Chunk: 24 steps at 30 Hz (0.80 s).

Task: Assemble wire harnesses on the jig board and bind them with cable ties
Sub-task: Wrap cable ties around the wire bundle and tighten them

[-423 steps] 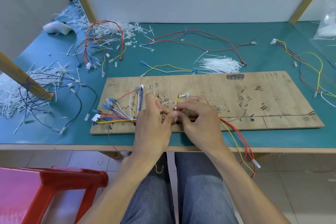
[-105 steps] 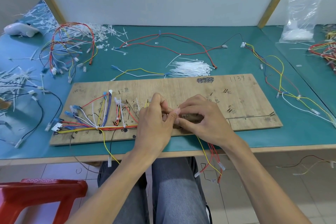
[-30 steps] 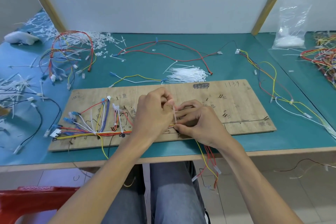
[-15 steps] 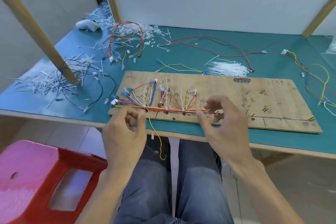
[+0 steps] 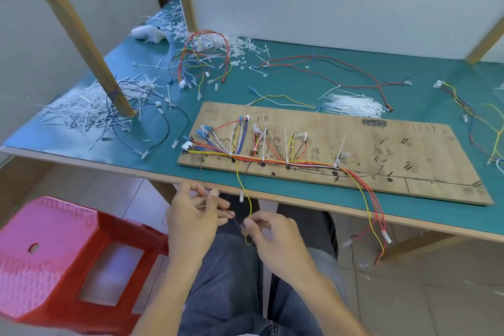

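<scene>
- The right hand (image 5: pixel 272 237) is pinching a yellow wire (image 5: pixel 250 209) between thumb and forefinger. It is doing this below the front edge of the tabletop (image 5: pixel 300 90) and above the person's lap, with the other fingers curling loosely.
- The left hand (image 5: pixel 195 215) is hovering just beside it with its fingers half spread. A thin dark wire (image 5: pixel 201 175) is running down to these fingers and across them. The blur is hiding whether the hand is gripping that wire, so I cannot tell.
- The yellow wire is dropping from the wire harness (image 5: pixel 272 162) over the near edge of the jig board (image 5: pixel 354 128). It is looping just under the right hand's fingers.
- The wire harness is lying along the near edge of the jig board, and the board is resting flat on the tabletop. The harness's trunk of red, yellow and white wires is running left to right. Its branches are fanning up to blue and white connectors at the left end.
- White cable ties (image 5: pixel 287 142) are standing up from the trunk at several points, with their long tails pointing away from the person.
- At the trunk's right end, red and yellow leads (image 5: pixel 373 207) are hanging over the tabletop's front edge.
- Behind the board, a bundle of loose ties (image 5: pixel 351 105) is lying on the tabletop.
- Farther back on the left, a heap of bound harnesses (image 5: pixel 203 60) is lying among white offcuts. More offcuts (image 5: pixel 87 112) are piling around a wooden post (image 5: pixel 81 36).
- A red stool (image 5: pixel 68 254) is standing on the floor at the person's left.
</scene>
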Tool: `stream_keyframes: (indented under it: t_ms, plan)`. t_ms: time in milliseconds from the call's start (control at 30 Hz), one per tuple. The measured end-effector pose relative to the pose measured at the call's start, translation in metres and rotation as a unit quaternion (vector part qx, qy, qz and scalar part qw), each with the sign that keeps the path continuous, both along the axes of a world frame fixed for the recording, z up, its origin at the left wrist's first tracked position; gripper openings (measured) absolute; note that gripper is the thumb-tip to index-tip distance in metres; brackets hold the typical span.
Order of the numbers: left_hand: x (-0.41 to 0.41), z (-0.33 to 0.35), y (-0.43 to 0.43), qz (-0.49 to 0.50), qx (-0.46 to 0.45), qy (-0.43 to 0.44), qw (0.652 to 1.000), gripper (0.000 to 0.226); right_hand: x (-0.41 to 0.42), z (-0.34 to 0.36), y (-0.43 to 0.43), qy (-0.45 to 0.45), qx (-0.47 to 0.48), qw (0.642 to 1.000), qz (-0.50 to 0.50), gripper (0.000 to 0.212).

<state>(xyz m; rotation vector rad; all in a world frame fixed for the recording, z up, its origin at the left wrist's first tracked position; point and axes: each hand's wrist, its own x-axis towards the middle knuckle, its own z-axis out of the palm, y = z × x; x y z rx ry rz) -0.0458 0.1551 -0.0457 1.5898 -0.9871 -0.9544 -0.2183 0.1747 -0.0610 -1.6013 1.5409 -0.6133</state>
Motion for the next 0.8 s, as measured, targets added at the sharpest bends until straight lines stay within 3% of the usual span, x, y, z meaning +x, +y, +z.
stream_keyframes:
  t_ms: [100, 200, 267, 333, 367, 433, 500, 567, 600, 667, 800]
  plan:
    - [-0.001, 0.008, -0.002, -0.007, 0.019, 0.116, 0.993, 0.015, -0.002, 0.004, 0.005, -0.102, -0.012, 0.995, -0.007, 0.026]
    - [-0.005, 0.016, -0.007, -0.006, 0.025, 0.145, 0.989, 0.015, 0.000, 0.015, 0.012, -0.263, 0.100, 0.960, -0.008, 0.027]
    - [-0.007, 0.018, -0.011, -0.028, 0.013, 0.101, 0.994, 0.015, -0.005, 0.022, 0.016, -0.309, 0.143, 0.940, -0.011, 0.024]
    - [-0.008, 0.018, -0.010, -0.065, -0.023, -0.062, 0.996, 0.019, -0.013, 0.027, 0.017, -0.306, 0.144, 0.941, -0.022, 0.022]
    - [-0.007, 0.018, -0.012, -0.078, -0.063, -0.207, 0.973, 0.021, -0.018, 0.030, 0.017, -0.291, 0.130, 0.947, -0.025, 0.022]
    - [-0.006, 0.025, -0.015, -0.108, -0.153, -0.446, 0.875, 0.027, -0.028, 0.037, 0.013, -0.227, 0.072, 0.971, -0.022, 0.019]
    - [-0.007, 0.035, -0.026, -0.207, -0.254, -0.497, 0.804, 0.035, -0.039, 0.046, 0.007, -0.171, 0.020, 0.985, -0.014, 0.015]
    - [-0.012, 0.045, -0.041, -0.319, -0.332, -0.507, 0.729, 0.025, -0.049, 0.056, -0.001, -0.141, 0.002, 0.990, 0.009, 0.011]
    - [-0.017, 0.048, -0.047, -0.362, -0.343, -0.499, 0.709, 0.021, -0.054, 0.061, -0.005, -0.128, 0.000, 0.992, 0.020, 0.010]
    - [-0.025, 0.050, -0.055, -0.420, -0.314, -0.431, 0.734, 0.020, -0.067, 0.069, -0.014, -0.120, -0.002, 0.993, 0.010, 0.011]
    - [-0.027, 0.042, -0.060, -0.384, -0.204, -0.234, 0.870, 0.018, -0.099, 0.077, -0.030, -0.070, -0.007, 0.996, -0.053, 0.014]
